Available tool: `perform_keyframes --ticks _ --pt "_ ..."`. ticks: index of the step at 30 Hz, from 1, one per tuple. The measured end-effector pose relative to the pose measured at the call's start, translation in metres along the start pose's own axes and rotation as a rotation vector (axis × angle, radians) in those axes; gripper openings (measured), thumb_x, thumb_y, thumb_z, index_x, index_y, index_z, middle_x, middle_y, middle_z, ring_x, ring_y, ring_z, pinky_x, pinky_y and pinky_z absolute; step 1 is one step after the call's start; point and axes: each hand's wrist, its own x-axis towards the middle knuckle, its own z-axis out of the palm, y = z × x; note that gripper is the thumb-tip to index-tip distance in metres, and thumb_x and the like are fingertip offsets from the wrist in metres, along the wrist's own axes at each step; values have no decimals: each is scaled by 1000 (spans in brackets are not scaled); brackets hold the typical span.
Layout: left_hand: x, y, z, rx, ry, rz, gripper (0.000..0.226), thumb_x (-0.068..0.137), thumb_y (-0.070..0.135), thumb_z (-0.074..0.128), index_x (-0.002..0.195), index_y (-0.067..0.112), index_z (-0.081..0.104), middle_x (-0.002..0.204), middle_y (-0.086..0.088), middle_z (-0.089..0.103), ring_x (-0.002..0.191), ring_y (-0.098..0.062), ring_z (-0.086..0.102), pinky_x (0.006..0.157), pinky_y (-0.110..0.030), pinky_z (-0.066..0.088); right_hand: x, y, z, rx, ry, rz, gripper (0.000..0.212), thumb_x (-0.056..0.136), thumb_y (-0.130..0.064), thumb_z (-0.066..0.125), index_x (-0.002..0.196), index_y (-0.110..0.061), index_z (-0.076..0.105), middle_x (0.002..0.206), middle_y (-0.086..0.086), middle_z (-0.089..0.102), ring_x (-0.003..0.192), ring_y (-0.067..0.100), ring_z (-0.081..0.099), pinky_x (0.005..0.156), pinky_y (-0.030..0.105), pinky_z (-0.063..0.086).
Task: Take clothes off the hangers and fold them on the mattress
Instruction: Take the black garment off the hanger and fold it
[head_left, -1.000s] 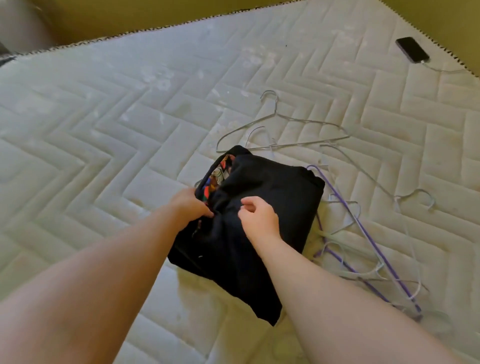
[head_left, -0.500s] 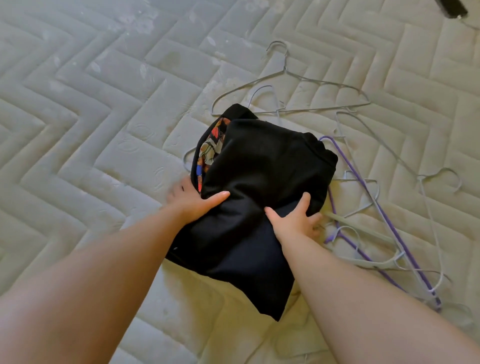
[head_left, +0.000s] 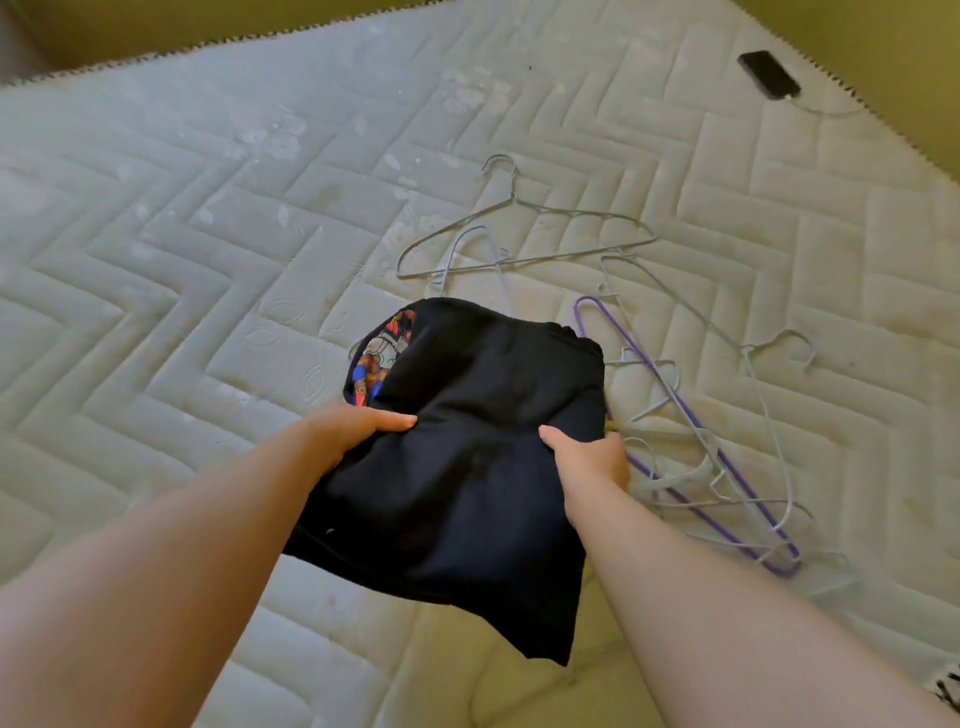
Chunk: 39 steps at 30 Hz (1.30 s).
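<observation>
1. Half a second ago your hands were sliding in at the sides. Now your left hand (head_left: 353, 431) and right hand (head_left: 587, 457) grip the folded black garment (head_left: 467, 493), thumbs on top.
2. It looks lifted off the mattress (head_left: 182, 234), beside the loose hangers (head_left: 675, 480). This fold seems done.

A pale quilted mattress (head_left: 208, 270) with zigzag stitching filled nearly the whole view, faintly stained toward 12 o'clock. An olive-yellow wall (head_left: 156, 26) ran along its edge at 11 o'clock and again at 2 o'clock. A dark phone (head_left: 769, 74) on a cable (head_left: 826, 110) lay near the 1 o'clock corner. The light was soft and warm.
</observation>
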Motion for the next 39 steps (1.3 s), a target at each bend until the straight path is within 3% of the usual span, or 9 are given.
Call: perform_keyframes --ticks 7,13,19,23,30,34,37,39 --pt "-97 32 15 147 75 226 81 71 46 76 133 4 45 130 -16 53 115 -36 52 99 -43 43 -52 -2 -87 172 6 -119 70 78 -34 72 135 -12 38 135 10 50 118 35 51 98 43 44" --pt "-178 60 98 257 -15 369 79 74 46 73 134 6 42 134 -16 49 121 -35 47 99 -43 38 -73 31 -204 320 147 -87 65 83 -34 69 137 -17 36 137 9 47 119 33 51 95 41 47" --pt "-256 68 240 387 -179 486 76 72 44 76 131 7 44 126 -15 53 114 -33 52 95 -42 42 -67 105 -345 503 344 -18 64 85 -28 67 140 -19 34 139 9 45 121 32 50 96 42 45" --pt "-292 73 361 488 -245 524 64 72 44 75 118 6 50 99 -9 53 97 -27 54 88 -37 44 -33 157 -438 581 484 63 67 86 -27 66 142 -19 32 140 11 44 123 33 48 99 44 43" --pt "-307 89 580 576 -336 568 52 75 43 74 107 9 53 81 -2 54 82 -22 54 74 -32 44 83 242 -582 680 538 190 65 82 -25 69 138 -18 38 133 8 50 118 34 51 100 49 44" --pt "-293 88 700 634 -357 542 48 75 43 74 100 11 49 90 -5 55 86 -23 53 76 -32 44 156 288 -650 693 571 251 55 82 -20 69 131 -17 45 126 2 55 111 29 55 98 46 45" --pt "-274 87 761 705 -320 594 48 77 48 70 96 11 46 92 -4 52 86 -21 51 74 -31 42 205 308 -678 709 591 200 55 85 -12 67 134 -17 43 113 -10 47 105 19 50 95 39 43" --pt "-256 82 800 730 -306 611 49 79 49 68 101 10 48 95 -4 51 88 -21 51 72 -30 39 240 324 -691 720 601 221 59 85 -13 67 137 -20 40 118 -8 50 107 20 51 89 34 42"
